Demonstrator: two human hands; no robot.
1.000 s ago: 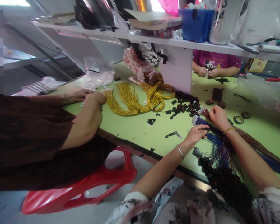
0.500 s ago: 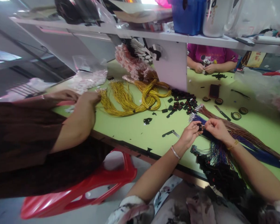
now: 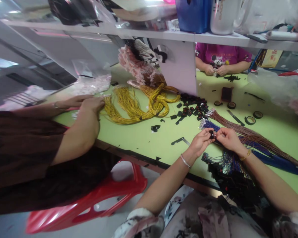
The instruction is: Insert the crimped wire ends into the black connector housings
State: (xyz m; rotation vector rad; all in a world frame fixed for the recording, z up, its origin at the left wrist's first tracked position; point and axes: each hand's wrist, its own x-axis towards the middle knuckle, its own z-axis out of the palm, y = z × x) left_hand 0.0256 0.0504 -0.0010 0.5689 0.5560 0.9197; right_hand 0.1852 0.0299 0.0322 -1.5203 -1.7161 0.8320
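Between finger and thumb of my left hand (image 3: 201, 141) is a small black connector housing (image 3: 212, 134). My right hand (image 3: 227, 138) pinches at the housing's right side, on what looks like a thin wire end; the tip is too small to make out fully. Just behind my hands lie the silver-tipped blue wires (image 3: 206, 124) and a bundle of brown wires (image 3: 235, 127). Below my hands, finished-looking black connectors on wires (image 3: 234, 178) hang over the table edge. A heap of loose black housings (image 3: 192, 107) lies beyond my left hand.
A folding blade (image 3: 180, 141), another knife (image 3: 235, 117) and tape rolls (image 3: 250, 120) lie on the green table (image 3: 139, 142). A co-worker's arms (image 3: 83, 129) reach beside yellow wires (image 3: 129, 109). Another person (image 3: 220, 62) sits opposite, under the shelf (image 3: 149, 34). A red stool (image 3: 89, 201) stands left.
The view has shifted slightly. My right hand has turned a little, its fingers closer against the black housing. The left hand keeps its hold on the housing.
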